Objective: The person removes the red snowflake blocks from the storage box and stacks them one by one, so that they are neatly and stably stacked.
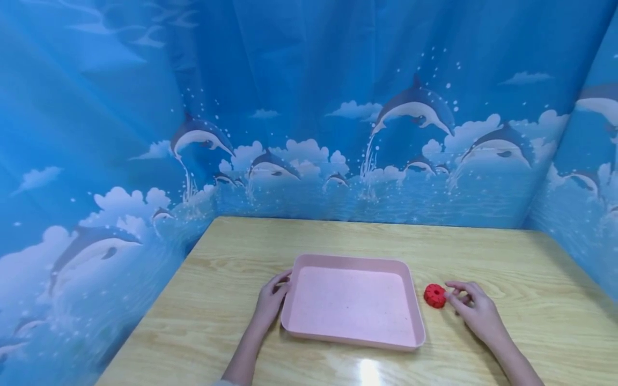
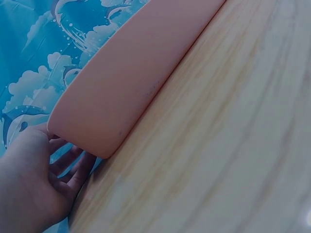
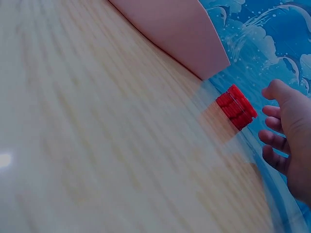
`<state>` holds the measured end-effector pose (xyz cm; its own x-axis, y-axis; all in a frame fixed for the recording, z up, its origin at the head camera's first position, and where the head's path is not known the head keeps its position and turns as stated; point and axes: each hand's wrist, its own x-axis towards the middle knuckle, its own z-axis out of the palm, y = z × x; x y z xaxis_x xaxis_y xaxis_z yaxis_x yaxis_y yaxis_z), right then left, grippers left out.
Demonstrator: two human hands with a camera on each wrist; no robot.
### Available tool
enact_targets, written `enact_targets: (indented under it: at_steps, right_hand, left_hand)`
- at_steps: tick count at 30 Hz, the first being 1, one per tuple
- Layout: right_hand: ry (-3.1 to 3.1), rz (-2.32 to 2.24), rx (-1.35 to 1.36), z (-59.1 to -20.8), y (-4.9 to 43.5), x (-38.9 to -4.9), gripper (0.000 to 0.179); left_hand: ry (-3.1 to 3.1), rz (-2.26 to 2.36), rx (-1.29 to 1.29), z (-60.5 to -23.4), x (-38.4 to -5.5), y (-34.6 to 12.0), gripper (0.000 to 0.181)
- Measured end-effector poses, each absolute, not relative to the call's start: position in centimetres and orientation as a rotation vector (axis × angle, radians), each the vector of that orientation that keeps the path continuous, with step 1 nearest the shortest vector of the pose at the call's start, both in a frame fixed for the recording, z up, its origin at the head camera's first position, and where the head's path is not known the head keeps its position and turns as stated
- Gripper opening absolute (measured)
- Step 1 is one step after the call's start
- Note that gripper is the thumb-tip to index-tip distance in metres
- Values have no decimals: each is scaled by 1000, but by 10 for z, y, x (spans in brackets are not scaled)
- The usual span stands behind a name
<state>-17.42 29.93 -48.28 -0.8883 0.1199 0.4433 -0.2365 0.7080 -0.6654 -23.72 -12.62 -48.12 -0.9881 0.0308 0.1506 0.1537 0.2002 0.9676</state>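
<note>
A shallow pink rectangular tray (image 1: 350, 303) lies on the wooden table. My left hand (image 1: 271, 301) is at its left side, loosely bent fingers touching the outer wall; in the left wrist view the fingers (image 2: 73, 165) meet the tray's lower corner. To the right of the tray sits a small red round piece (image 1: 435, 296) with a notched rim and a central hole. From the side, in the right wrist view, this red piece (image 3: 236, 107) looks layered. My right hand (image 1: 475, 311) is just right of it, fingers loosely bent and holding nothing; a gap shows in the right wrist view.
The wood-grain table (image 1: 232, 252) runs back to a blue curtain (image 1: 309, 107) printed with dolphins and clouds. The curtain also stands along the left and right sides. Light glares off the table's front part.
</note>
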Motion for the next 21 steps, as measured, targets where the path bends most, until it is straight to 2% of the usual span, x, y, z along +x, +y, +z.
enact_targets:
  at_steps: [21]
  right_hand:
    - [-2430, 1052, 33, -483, 288, -170, 24]
  left_hand:
    - [-2374, -1922, -121, -490, -235, -136, 38]
